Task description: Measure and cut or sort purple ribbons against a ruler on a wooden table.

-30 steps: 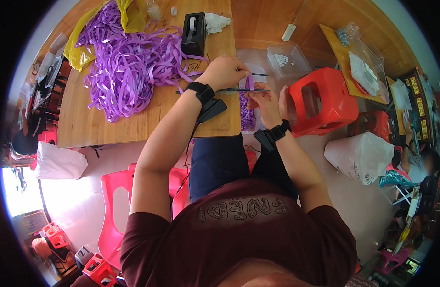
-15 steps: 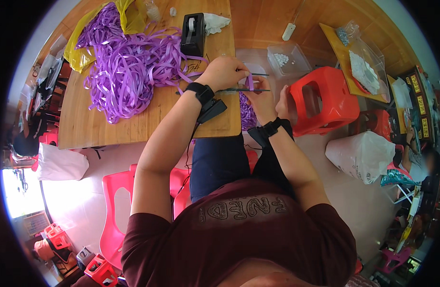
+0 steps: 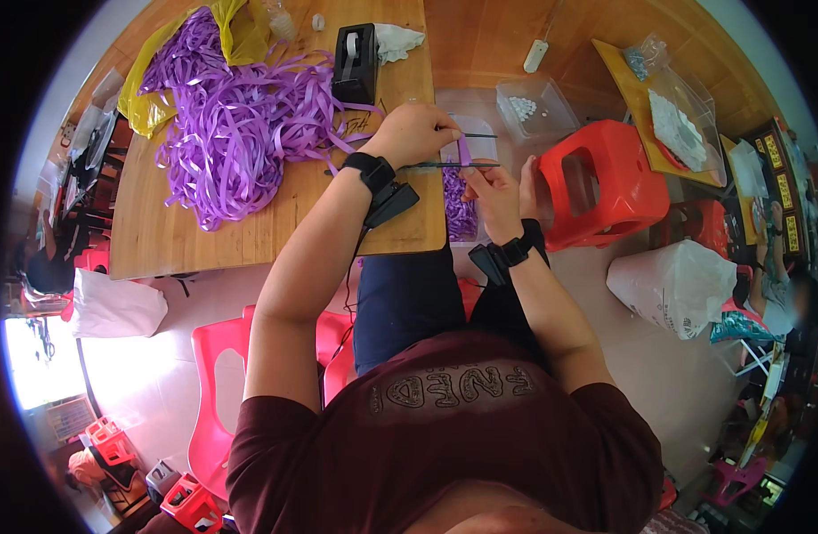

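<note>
Two thin dark rods (image 3: 445,165) stick out past the table's right edge. A short stretch of purple ribbon (image 3: 465,149) spans the gap between them. My left hand (image 3: 415,133) is closed in a pinch on the ribbon by the far rod. Just below the near rod, my right hand (image 3: 496,200) has its thumb and fingers pinched at the ribbon's lower end. To the left lies a big loose heap of purple ribbon (image 3: 231,133), partly spilling from a yellow plastic bag (image 3: 145,109). One strand runs from the heap toward my left wrist.
A black tape dispenser (image 3: 355,67) stands on the wooden table (image 3: 160,236). Below the rods, a container holds purple ribbon pieces (image 3: 460,205). A red stool (image 3: 618,191), a clear bin (image 3: 551,116) with white pieces and a white sack (image 3: 667,289) are at the right.
My right hand has drawn slightly toward me and right, away from the rods, uncovering more of the ribbon pieces below. My left hand stays almost in place.
</note>
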